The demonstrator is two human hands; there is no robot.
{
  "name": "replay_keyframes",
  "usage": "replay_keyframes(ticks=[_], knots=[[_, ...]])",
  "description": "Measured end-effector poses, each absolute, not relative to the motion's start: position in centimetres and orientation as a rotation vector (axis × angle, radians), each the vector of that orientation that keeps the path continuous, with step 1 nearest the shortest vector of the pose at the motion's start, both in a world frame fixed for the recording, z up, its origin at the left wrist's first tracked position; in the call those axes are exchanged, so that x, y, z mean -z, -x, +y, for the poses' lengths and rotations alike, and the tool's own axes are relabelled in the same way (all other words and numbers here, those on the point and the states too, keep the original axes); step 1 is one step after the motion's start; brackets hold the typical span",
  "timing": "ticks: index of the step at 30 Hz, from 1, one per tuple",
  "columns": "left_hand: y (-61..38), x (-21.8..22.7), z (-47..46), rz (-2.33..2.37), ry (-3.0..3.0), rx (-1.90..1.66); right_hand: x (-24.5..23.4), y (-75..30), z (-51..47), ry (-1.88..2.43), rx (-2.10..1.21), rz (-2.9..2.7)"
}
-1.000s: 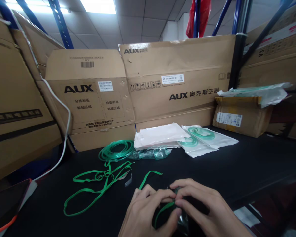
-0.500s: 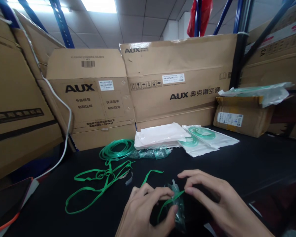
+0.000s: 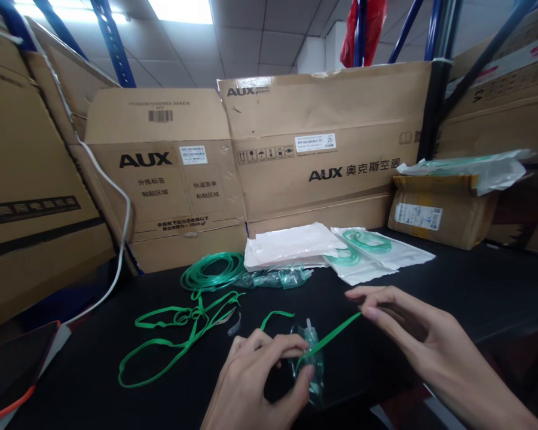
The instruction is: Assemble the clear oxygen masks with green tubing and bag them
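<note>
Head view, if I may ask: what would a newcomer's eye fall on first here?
Low in the middle, the left hand grips a clear mask and the right hand pinches its green strap, stretched taut. To their left, loose green straps lie tangled on the black table; AUX cartons stand along the back.
</note>
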State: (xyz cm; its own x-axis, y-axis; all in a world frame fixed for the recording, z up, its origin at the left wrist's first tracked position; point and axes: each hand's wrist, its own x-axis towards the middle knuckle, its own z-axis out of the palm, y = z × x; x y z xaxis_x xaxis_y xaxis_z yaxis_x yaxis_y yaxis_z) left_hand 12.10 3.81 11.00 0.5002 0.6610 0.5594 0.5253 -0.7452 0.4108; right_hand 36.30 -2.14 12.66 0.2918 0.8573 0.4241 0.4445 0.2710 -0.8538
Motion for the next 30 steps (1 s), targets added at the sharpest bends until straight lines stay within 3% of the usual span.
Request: replay_keyframes(ticks=[15, 23, 30], knots=[[-12.0, -11.0, 4.5, 1.065, -2.31, -0.647, -8.2, -33.5, -1.2, 1.482, -0.677, -1.713], [-10.4, -11.4, 8.3, 1.201, -2.659, -0.785, -8.6, -33.2, -0.7, 1.419, -0.652, -1.72], [-12.3, -12.3, 10.4, 1.105, -2.843, -0.397, -9.0, -33.2, -0.8, 1.404, -0.692, -1.696]])
